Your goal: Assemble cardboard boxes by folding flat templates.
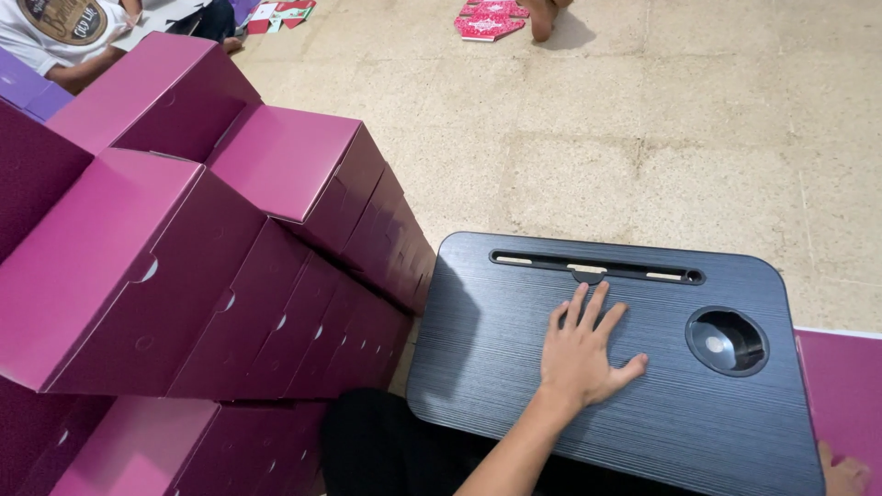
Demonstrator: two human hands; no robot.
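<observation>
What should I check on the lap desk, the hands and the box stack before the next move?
1. Left hand flat on the lap desk, fingers spread: ok.
2. Right hand at the frame edge by a magenta sheet; grip: cannot tell.
3. Desk top bare of boxes: ok.
4. Cup recess empty: ok.
5. Stacked magenta boxes lean unevenly beside the desk: not ok.

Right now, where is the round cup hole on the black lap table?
In the head view, the round cup hole sits on the lap table's right side, right of the left hand.
</observation>
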